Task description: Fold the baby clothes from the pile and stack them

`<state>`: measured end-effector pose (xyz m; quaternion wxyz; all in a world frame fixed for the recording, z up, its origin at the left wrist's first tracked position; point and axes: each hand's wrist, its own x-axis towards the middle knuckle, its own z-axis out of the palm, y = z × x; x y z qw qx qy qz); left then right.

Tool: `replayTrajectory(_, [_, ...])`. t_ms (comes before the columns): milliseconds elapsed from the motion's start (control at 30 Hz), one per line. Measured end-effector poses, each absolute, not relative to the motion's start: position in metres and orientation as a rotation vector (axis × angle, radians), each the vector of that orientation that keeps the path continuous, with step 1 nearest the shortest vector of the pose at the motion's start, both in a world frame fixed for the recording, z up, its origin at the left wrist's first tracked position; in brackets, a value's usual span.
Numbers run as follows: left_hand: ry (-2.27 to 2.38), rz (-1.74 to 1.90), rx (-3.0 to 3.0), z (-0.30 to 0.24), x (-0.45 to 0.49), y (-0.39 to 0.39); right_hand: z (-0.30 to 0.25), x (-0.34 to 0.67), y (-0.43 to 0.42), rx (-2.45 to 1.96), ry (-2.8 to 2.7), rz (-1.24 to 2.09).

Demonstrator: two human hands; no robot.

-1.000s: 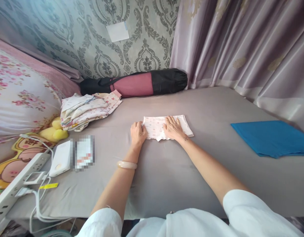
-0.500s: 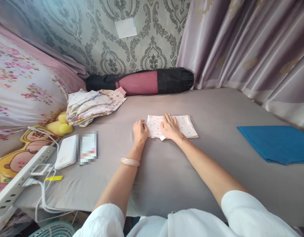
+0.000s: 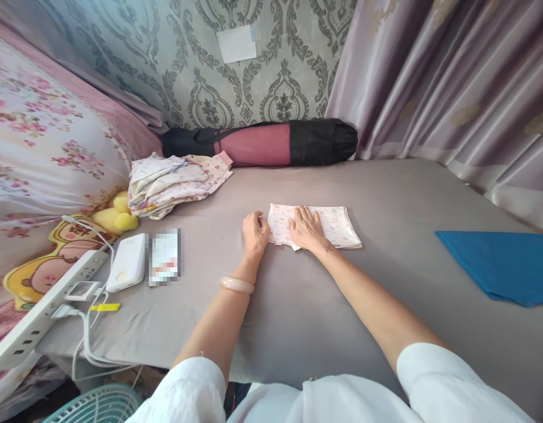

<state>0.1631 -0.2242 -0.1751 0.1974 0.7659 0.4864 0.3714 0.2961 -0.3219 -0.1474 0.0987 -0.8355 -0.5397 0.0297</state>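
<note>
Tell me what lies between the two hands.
In the head view, the left part of the pale printed cloth lies between the left hand and right hand.

A wall (image 3: 293,35) fills the upper middle of the frame; its pale grey wallpaper bears large, dark ornaments of leaves and scrolls. One white sheet of paper (image 3: 236,44) is on it, slightly tilted. At the upper right, a shiny mauve curtain (image 3: 451,76) with golden flower motifs falls in deep folds. White fabric (image 3: 37,153) with pink flowers covers the left edge. A wide, flat surface (image 3: 407,235) under grey cloth occupies the centre. The light is soft, somewhat bluish at the upper left.
</note>
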Motion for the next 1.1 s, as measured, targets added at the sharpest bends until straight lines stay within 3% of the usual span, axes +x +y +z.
replayTrajectory(1100, [1.327, 1.219, 1.98, -0.173, 0.163, -0.225, -0.145, 0.251, -0.271, -2.313, -1.828, 0.099])
